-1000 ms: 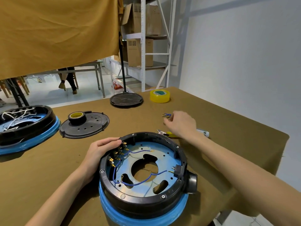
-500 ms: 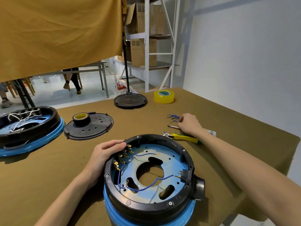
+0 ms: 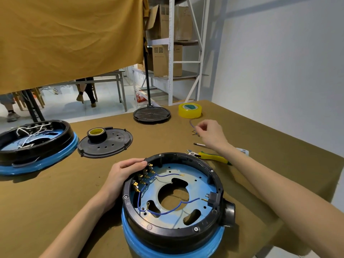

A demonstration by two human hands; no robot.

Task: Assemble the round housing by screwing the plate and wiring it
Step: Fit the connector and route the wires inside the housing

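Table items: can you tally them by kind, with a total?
Housings: 2
Tape rolls: 2
Black discs: 2
Cutters: 1
Screwdrivers: 1
Loose wire bunches: 1
Total: 9

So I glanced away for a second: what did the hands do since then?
The right hand lifted off the table and now pinches a short blue wire from the loose bundle. The left hand stays gripping the round housing's rim; cutters and tape rolls unmoved.
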